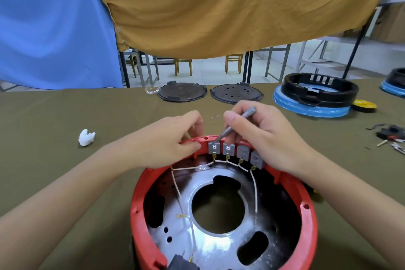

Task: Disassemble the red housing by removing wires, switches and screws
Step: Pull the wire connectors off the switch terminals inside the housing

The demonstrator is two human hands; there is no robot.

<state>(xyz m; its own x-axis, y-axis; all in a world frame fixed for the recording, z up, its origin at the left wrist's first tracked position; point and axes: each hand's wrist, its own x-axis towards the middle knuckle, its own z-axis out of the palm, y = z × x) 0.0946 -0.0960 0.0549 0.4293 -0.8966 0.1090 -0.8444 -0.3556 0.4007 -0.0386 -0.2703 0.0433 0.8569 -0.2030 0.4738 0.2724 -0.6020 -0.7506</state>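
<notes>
The round red housing (140, 195) lies open side up at the near middle of the table, a shiny metal plate (186, 184) with a big hole inside it. Several grey switches (242, 152) sit in a row on its far rim, joined by white wires (254, 190) with brass terminals. My left hand (166, 140) grips the far-left rim of the housing. My right hand (260, 136) holds a grey metal tool (236, 124) like a pen, its tip on the leftmost switch (214, 148).
Two dark round lids (182, 94) (236, 93) lie at the far table edge. A black ring on a blue base (315, 98) stands far right, a yellow disc (365, 105) beside it. Loose parts (390, 136) lie right; a white wad (86, 137) lies left.
</notes>
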